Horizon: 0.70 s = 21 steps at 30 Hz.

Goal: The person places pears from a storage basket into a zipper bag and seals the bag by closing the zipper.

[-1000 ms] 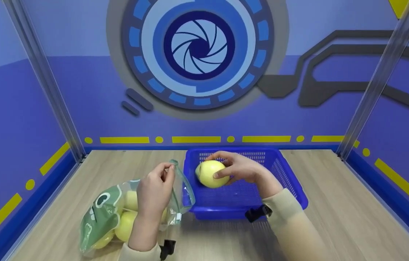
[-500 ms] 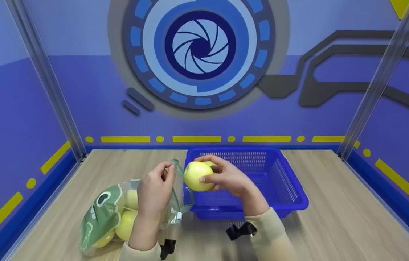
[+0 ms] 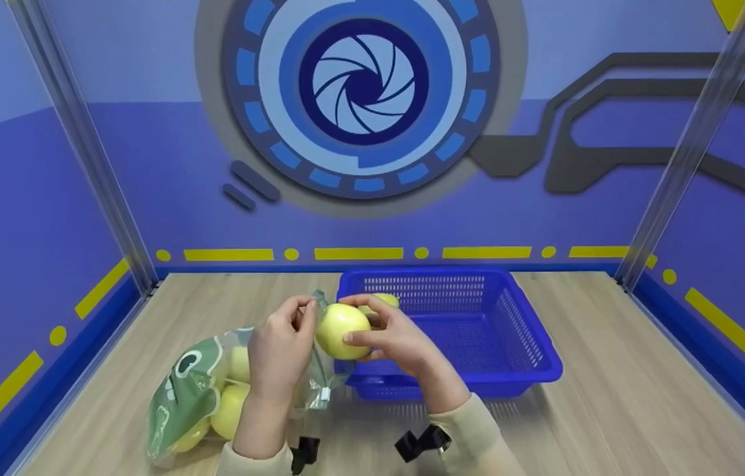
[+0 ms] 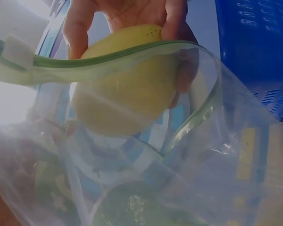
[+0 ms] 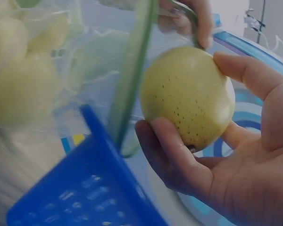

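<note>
My right hand (image 3: 395, 337) grips a yellow-green apple (image 3: 341, 330), fingers and thumb around its side. Dark specks dot its skin in the right wrist view. The apple (image 4: 127, 94) is at the mouth of a clear plastic zip bag (image 4: 245, 179), partly behind its green zip edge in the left wrist view. My left hand (image 3: 279, 347) pinches the top edge of this bag, holding the mouth apart. Several apples (image 3: 232, 406) lie inside the bag, whose green front carries a cartoon face. My left wrist partly hides them in the head view.
A blue perforated plastic basket (image 3: 537, 330) stands to the right of the bag, near the back wall. Another apple (image 3: 387, 303) sits in its back left corner, partly behind my right hand. Both rest on a wood-grain table (image 3: 617, 396) between blue panels.
My right hand has carried the apple left from over the basket to the bag's mouth, uncovering another apple in the basket. My left hand stays at the bag's edge.
</note>
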Motion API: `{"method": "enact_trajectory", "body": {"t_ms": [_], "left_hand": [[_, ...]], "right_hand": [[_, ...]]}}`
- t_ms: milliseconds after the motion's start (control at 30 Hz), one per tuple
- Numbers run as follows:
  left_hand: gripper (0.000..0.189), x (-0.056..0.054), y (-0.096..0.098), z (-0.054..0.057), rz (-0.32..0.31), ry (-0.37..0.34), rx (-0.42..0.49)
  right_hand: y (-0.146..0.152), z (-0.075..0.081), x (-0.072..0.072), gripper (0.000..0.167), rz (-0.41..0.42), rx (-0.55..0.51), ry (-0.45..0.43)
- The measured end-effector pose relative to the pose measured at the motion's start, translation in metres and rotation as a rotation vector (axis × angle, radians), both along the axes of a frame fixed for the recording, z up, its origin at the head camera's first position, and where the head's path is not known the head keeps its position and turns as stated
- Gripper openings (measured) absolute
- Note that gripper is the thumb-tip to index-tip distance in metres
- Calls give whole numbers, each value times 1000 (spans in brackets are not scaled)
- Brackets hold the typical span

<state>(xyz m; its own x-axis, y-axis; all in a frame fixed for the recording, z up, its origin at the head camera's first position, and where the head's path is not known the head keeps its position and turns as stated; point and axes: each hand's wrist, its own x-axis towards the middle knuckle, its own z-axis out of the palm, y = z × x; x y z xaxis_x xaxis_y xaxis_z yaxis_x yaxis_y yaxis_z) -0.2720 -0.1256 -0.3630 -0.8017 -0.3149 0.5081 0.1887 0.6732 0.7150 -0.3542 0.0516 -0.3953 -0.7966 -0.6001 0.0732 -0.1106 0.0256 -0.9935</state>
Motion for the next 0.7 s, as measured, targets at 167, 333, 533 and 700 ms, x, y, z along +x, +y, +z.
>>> {"method": "enact_trajectory", "body": {"t_ms": [167, 333, 533, 700], "left_hand": [[15, 0, -1, 0, 12, 15, -21], [15, -1, 0, -1, 16, 19, -32], [15, 0, 0, 0, 13, 15, -28], [15, 0, 0, 0, 15, 19, -29]], "right_hand": [[-10, -4, 5, 58, -44, 43, 37], [-15, -6, 11, 59, -66, 72, 65], [-17, -9, 15, 59, -95, 125, 113], [-19, -8, 17, 58, -126, 168, 153]]}}
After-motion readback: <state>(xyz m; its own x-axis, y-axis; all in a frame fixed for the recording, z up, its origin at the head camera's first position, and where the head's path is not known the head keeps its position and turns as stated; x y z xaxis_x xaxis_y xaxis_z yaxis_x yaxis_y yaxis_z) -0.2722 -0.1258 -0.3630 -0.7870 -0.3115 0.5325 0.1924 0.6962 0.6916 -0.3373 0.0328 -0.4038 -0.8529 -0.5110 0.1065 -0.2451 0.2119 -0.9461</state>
